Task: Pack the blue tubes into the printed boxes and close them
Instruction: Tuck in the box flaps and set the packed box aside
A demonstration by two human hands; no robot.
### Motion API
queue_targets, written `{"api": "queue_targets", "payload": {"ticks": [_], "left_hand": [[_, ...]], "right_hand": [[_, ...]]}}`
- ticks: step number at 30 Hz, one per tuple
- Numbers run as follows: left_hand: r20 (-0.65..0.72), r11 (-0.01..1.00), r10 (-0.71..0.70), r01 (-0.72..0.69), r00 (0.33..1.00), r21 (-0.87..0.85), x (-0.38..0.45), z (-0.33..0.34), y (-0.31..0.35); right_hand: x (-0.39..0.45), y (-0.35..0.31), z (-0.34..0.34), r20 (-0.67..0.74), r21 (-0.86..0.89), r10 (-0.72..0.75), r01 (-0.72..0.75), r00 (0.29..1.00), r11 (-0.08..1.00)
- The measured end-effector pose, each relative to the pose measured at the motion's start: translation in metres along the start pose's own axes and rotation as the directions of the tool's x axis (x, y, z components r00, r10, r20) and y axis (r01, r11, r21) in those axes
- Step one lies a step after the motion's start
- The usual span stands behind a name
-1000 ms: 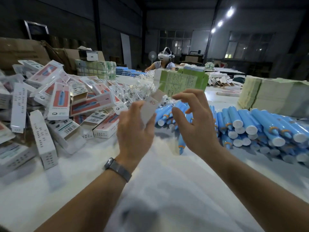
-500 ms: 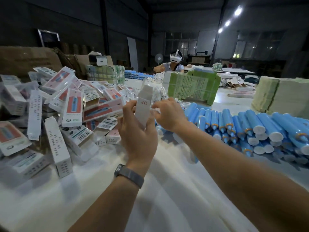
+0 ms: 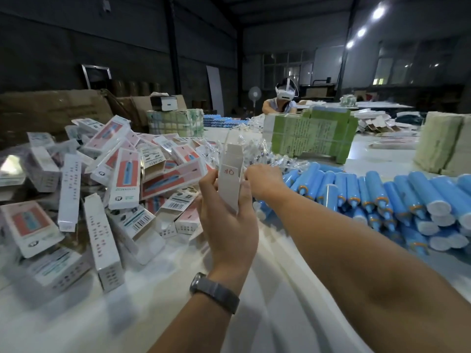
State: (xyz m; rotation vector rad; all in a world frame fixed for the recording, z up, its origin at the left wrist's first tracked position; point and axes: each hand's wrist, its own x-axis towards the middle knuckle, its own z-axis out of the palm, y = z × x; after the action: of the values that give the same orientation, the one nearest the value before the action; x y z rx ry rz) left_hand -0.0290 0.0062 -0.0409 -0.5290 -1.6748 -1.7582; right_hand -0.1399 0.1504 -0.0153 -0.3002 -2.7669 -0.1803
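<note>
Gripping an upright printed box (image 3: pixel 230 183), the left hand (image 3: pixel 226 220) blocks the view of the right hand (image 3: pixel 263 180), whose grip I cannot tell. Boxed cartons (image 3: pixel 122 179) crowd its left; blue tubes (image 3: pixel 397 200) lie right; clear wrapped packets (image 3: pixel 257 154) sit beyond on the surface (image 3: pixel 280 301).

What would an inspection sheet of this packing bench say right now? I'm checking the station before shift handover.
Surface: white sheet covers the table, wrinkled.
Job's things: open printed box held upright; blue tubes stacked at right; heap of printed boxes at left, some with flaps open.
Clutter: clear wrapped sachets behind the hands; green bundle; pale stack far right.
Hands: left hand grips the box; right hand reaches toward the sachets and tubes, fingers hidden.
Cables: nothing seen.
Surroundings: dim warehouse, cardboard cartons, standing fan, another seated person wearing a headset.
</note>
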Motion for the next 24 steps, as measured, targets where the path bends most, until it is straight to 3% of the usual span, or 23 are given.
{"api": "queue_targets", "payload": {"ticks": [4,7,10,14,18,20,24], "left_hand": [[0.028,0.999,0.025,-0.023,0.999,-0.049,-0.002,0.001,0.004],[0.049,0.996,0.049,-0.045,0.998,-0.083,-0.004,0.003,0.010],[0.081,0.994,0.054,-0.045,0.995,-0.103,-0.009,0.004,0.012],[0.110,0.988,0.025,-0.008,0.994,-0.152,-0.012,0.005,0.013],[0.107,0.987,0.060,-0.043,0.992,-0.157,-0.015,0.005,0.019],[0.129,0.989,0.062,-0.044,0.990,-0.139,-0.018,0.006,0.020],[0.209,0.990,0.106,-0.083,0.972,-0.116,-0.025,0.005,0.021]], "right_hand": [[-0.014,0.007,-0.014,-0.059,0.313,0.067,-0.046,0.996,0.949],[-0.028,0.014,-0.035,-0.125,0.576,0.124,-0.030,0.984,0.817],[-0.046,0.025,-0.060,-0.207,0.728,0.173,0.034,0.963,0.684],[-0.093,0.037,-0.080,-0.238,0.762,0.170,0.075,0.956,0.643],[-0.148,0.038,-0.071,-0.040,0.673,0.053,-0.012,0.998,0.739],[-0.165,0.037,-0.065,-0.006,0.639,0.057,-0.040,0.998,0.768],[-0.184,0.052,-0.073,-0.101,0.815,0.240,-0.058,0.966,0.576]]}}
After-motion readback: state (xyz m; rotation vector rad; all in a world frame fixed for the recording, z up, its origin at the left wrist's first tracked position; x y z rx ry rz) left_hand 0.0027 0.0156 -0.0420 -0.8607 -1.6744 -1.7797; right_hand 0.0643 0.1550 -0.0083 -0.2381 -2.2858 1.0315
